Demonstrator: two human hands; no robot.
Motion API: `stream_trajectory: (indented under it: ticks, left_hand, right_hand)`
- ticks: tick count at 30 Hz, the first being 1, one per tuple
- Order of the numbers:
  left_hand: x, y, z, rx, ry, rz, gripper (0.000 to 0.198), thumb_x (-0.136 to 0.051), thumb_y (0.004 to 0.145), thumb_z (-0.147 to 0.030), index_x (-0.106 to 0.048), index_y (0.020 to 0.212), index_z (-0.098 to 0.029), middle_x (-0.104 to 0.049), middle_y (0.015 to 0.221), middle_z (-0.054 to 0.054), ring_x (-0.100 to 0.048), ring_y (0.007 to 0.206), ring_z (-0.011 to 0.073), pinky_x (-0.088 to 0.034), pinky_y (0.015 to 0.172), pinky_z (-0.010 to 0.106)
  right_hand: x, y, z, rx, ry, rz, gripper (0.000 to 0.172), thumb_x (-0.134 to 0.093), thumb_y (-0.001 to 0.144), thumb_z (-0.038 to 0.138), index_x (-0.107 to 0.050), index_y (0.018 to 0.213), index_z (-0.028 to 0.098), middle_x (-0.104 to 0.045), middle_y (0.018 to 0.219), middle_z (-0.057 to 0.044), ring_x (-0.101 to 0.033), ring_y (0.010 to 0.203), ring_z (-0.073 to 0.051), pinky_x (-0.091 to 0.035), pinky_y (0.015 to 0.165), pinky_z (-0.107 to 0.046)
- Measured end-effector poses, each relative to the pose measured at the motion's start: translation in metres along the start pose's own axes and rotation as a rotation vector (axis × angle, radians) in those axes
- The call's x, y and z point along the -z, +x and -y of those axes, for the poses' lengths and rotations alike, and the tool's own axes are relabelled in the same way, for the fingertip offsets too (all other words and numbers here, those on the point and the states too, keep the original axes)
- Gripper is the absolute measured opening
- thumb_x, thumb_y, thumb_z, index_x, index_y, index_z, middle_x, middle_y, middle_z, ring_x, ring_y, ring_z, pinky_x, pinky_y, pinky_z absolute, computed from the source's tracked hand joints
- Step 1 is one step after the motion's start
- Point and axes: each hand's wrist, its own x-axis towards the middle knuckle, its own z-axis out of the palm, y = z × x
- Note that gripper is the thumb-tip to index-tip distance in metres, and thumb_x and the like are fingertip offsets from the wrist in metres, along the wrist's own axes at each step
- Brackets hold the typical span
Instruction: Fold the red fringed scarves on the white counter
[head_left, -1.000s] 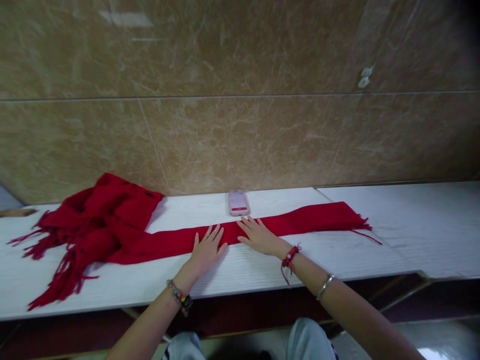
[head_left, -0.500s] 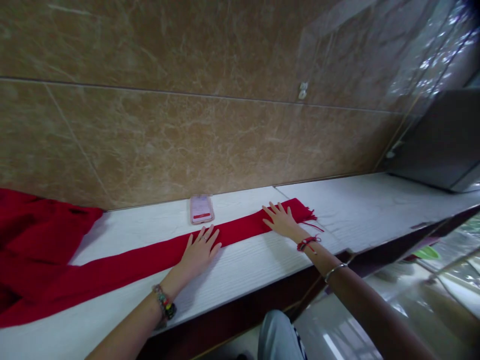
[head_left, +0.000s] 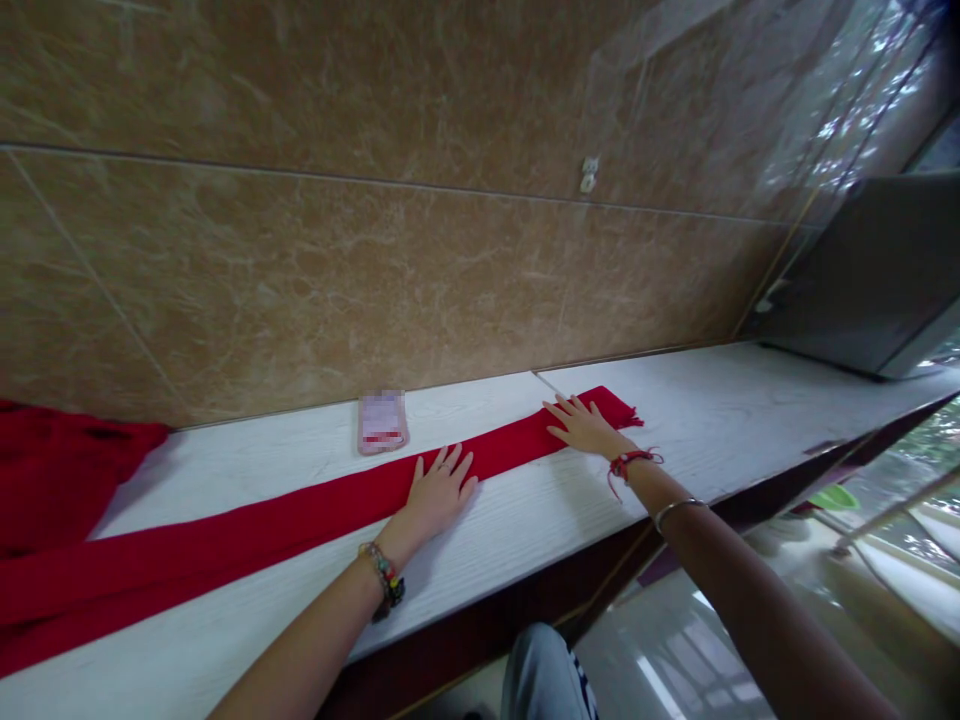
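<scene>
A red scarf (head_left: 300,510), folded into a long narrow strip, lies along the white wood-grain counter (head_left: 480,540). Its fringed end is at the right; toward the left it widens into a loose heap by the wall. My left hand (head_left: 441,490) rests flat on the strip near its middle, fingers spread. Farther right, close to the fringed end, my right hand (head_left: 585,428) presses on the cloth, also with fingers apart. Neither hand grips the fabric. Just behind the strip, left of my left hand, a phone (head_left: 382,422) lies face up.
A brown marbled tile wall (head_left: 375,280) rises along the counter's back edge. At the far right end stands a large dark box-like object (head_left: 862,270). My knee (head_left: 544,670) is below the front edge, and a green basin (head_left: 834,497) shows lower right.
My left hand has slid right along the scarf, nearer to my right hand. My right hand stays near the fringed end, shifted slightly right. The view has turned a little.
</scene>
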Motion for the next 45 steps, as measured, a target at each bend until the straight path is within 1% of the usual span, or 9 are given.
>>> stream_trajectory:
  ticks: [4,9,12,17,21,24,27,35,45]
  left_hand:
    - [0.001,-0.006,0.003,-0.031,-0.008,0.002,0.050,-0.020,0.091,-0.044,-0.028,0.135,-0.022,-0.023,0.143,0.007,-0.017,0.131,0.0242,-0.019,0.103,0.051]
    - [0.004,-0.045,0.039,0.055,0.044,0.001,0.050,-0.022,0.090,-0.045,-0.030,0.134,-0.023,-0.024,0.143,0.006,-0.017,0.132,0.0241,-0.019,0.103,0.050]
    - [0.007,-0.068,0.058,0.097,0.071,-0.005,0.050,-0.022,0.090,-0.045,-0.030,0.134,-0.024,-0.026,0.142,0.006,-0.017,0.132,0.0234,-0.019,0.103,0.049]
    - [0.010,-0.080,0.063,0.130,0.096,-0.028,0.049,-0.025,0.090,-0.043,-0.032,0.133,-0.022,-0.027,0.142,0.008,-0.022,0.130,0.0249,-0.022,0.102,0.048]
    - [0.016,-0.075,0.072,0.017,0.084,-0.139,0.040,-0.035,0.089,-0.036,-0.048,0.122,-0.018,-0.048,0.127,0.010,-0.043,0.115,0.0223,-0.035,0.096,0.038]
    - [0.023,-0.073,0.087,-0.154,0.041,-0.123,0.031,-0.041,0.087,-0.030,-0.055,0.113,-0.020,-0.056,0.112,0.008,-0.052,0.100,0.0182,-0.042,0.088,0.031]
    - [0.030,-0.075,0.098,-0.234,-0.003,-0.090,0.030,-0.043,0.086,-0.028,-0.056,0.112,-0.021,-0.058,0.109,0.006,-0.053,0.097,0.0169,-0.043,0.086,0.029]
    - [0.037,-0.088,0.107,-0.218,-0.097,-0.065,0.041,-0.041,0.077,-0.009,-0.052,0.114,-0.023,-0.058,0.109,0.002,-0.054,0.096,0.0138,-0.041,0.086,0.024]
    - [0.032,-0.080,0.096,-0.226,0.149,-0.093,0.026,-0.043,0.086,-0.028,-0.057,0.106,-0.019,-0.059,0.105,0.007,-0.055,0.094,0.0186,-0.043,0.081,0.030]
  right_hand:
    - [-0.004,0.004,-0.016,0.032,0.000,0.045,0.054,-0.032,0.087,0.042,-0.025,0.137,0.023,-0.026,0.142,-0.012,-0.021,0.127,-0.036,-0.024,0.093,-0.060]
    - [0.002,0.007,-0.004,0.077,-0.057,-0.011,0.054,-0.034,0.087,0.040,-0.028,0.136,0.019,-0.025,0.142,-0.015,-0.015,0.128,-0.039,-0.021,0.091,-0.065]
    - [0.018,0.011,0.041,0.183,0.001,-0.087,0.052,-0.032,0.088,0.040,-0.031,0.135,0.018,-0.025,0.142,-0.014,-0.012,0.129,-0.037,-0.017,0.094,-0.064]
    - [0.051,0.016,0.154,0.544,0.272,-0.074,0.049,-0.032,0.089,0.040,-0.035,0.133,0.018,-0.033,0.139,-0.010,-0.022,0.129,-0.027,-0.024,0.100,-0.050]
    - [0.057,0.016,0.204,0.729,0.498,-0.070,0.045,-0.038,0.088,0.034,-0.041,0.129,0.016,-0.044,0.132,-0.009,-0.033,0.124,-0.018,-0.028,0.102,-0.035]
    - [0.054,0.012,0.206,0.731,0.623,-0.106,0.038,-0.045,0.085,0.031,-0.052,0.120,0.017,-0.052,0.123,-0.009,-0.043,0.116,-0.016,-0.033,0.099,-0.032]
    - [0.055,0.005,0.197,0.710,0.683,-0.120,0.033,-0.053,0.081,0.030,-0.059,0.111,0.017,-0.058,0.113,-0.009,-0.051,0.106,-0.017,-0.039,0.093,-0.030]
    - [0.059,-0.003,0.193,0.698,0.628,-0.097,0.025,-0.049,0.083,0.024,-0.065,0.101,0.017,-0.065,0.102,-0.006,-0.056,0.098,-0.017,-0.042,0.088,-0.028]
    - [0.059,-0.005,0.190,0.699,0.589,-0.119,0.027,-0.046,0.082,0.018,-0.064,0.103,0.016,-0.065,0.103,-0.006,-0.058,0.098,-0.016,-0.042,0.087,-0.026]
